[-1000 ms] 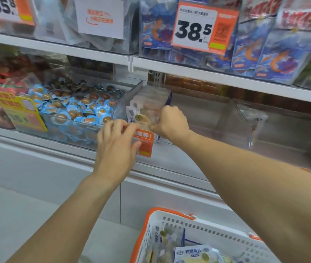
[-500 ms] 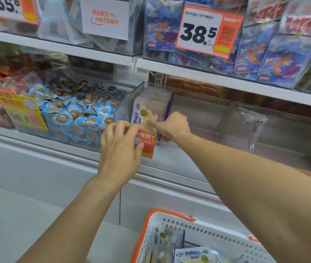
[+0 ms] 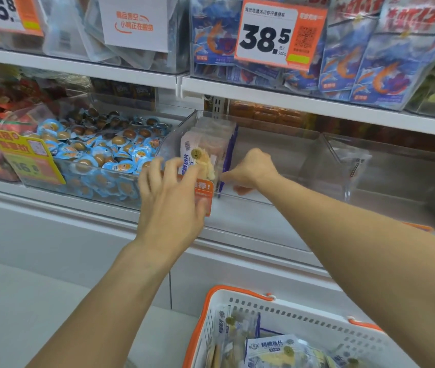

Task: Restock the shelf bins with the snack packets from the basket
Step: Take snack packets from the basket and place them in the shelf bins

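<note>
Standing upright at the left end of the clear shelf bin (image 3: 277, 144), a short row of fish-slice packets (image 3: 205, 152) has its faces turned toward the aisle and its long axes vertical. The left hand (image 3: 170, 197), fingers loosely spread, hovers just in front of them, while the right hand (image 3: 251, 170) is curled at the row's right edge; whether it pinches anything I cannot tell. More packets lie in the basket (image 3: 304, 314), directly below.

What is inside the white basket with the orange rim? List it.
The basket holds fish-slice snack packets, white with blue print, some upright and some lying flat. The frame edge cuts off the bottom, so the count is unclear.
</note>
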The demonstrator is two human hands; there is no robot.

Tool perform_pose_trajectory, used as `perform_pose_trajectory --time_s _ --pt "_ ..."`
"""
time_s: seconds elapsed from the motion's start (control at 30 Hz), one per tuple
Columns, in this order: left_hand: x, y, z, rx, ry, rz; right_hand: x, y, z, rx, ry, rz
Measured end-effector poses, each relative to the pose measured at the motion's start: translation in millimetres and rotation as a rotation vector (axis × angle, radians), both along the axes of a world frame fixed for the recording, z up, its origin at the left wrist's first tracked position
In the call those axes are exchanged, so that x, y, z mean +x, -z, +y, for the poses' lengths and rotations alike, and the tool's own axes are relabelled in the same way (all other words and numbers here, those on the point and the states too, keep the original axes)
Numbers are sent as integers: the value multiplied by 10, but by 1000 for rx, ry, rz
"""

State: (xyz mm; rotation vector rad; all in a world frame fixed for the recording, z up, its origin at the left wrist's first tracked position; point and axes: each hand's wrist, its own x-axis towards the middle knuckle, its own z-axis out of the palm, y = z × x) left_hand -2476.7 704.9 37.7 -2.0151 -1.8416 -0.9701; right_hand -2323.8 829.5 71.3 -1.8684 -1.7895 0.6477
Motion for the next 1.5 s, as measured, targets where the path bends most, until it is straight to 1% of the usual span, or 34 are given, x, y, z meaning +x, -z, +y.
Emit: perform_pose_trajectory --time_s 0.03,0.07,0.1,0.13,0.17,0.2,0.23,0.27,0.3,0.37,0.4,0.43,0.5,0.57,0.6,0.67,0.73,0.83,0.9,0.97,1.03,1.13,1.23,1.3,1.33,1.4,1.43,1.5 --pt "44 -75 -42 65 41 -1 87 -90 -124 57 -29 -19" --pt "101 -140 -92 134 107 -49 187 -172 -278 160 -74 -52" --pt "175 -179 -135 178 187 -135 292 -245 -476 291 -120 -79" --pt "272 -183 -182 171 267 -242 404 -292 -701 429 -161 -101" --pt "393 -128 -230 109 326 -339 527 -308 -945 544 -194 -105" --pt "532 -6 -285 3 359 -385 671 -256 -1167 616 -221 -87" --pt "680 190 -346 -136 383 -368 833 -131 -1372 634 -247 -58" --pt "831 432 -424 -300 405 -300 1007 50 -1565 584 -276 -41" --pt "981 701 -520 -487 431 -208 1193 278 -1735 471 -315 -55" --pt "1262 1217 -775 -876 496 -50 1595 853 -2018 137 -389 -204" --pt "1394 1452 -916 -1032 513 3 1796 1165 -2130 -29 -408 -298" --pt "1521 1677 -1052 -1146 514 38 1981 1483 -2226 -166 -402 -379" --pt "1767 2086 -1280 -1239 496 29 2268 2034 -2409 -330 -371 -484" --pt "1980 2384 -1469 -1254 429 28 2441 2449 -2603 -401 -343 -525" --pt "2058 2480 -1546 -1246 375 40 2482 2607 -2697 -442 -325 -513" --pt "2162 2596 -1656 -1206 294 92 2528 2826 -2867 -530 -315 -437" --pt "2191 2673 -1736 -1166 277 147 2558 2971 -2997 -564 -306 -382" --pt "2143 2789 -1787 -1123 293 149 2565 3017 -3016 -502 -244 -363" --pt "2127 2819 -1812 -1094 304 140 2540 2982 -2929 -496 -187 -338" --pt "2142 2810 -1828 -1063 315 126 2530 2964 -2820 -550 -137 -329" --pt "2157 2796 -1846 -1048 312 113 2493 2963 -2762 -580 -162 -387" --pt "2153 2786 -1889 -989 281 168 2358 2973 -2793 -526 -166 -439" --pt "2159 2772 -1909 -909 268 221 2240 2966 -2828 -467 -115 -423" --pt "2170 2785 -1929 -846 273 203 2208 2963 -2845 -462 -67 -332" --pt "2179 2784 -1940 -809 274 161 2201 2950 -2839 -446 -34 -259" --pt "2198 2765 -1948 -745 287 4 2175 2843 -2796 -394 31 -98" --pt "2217 2727 -1940 -720 305 -101 2155 2766 -2762 -400 66 40" --pt "2269 2588 -1906 -696 366 -296 2099 2588 -2662 -546 165 480"
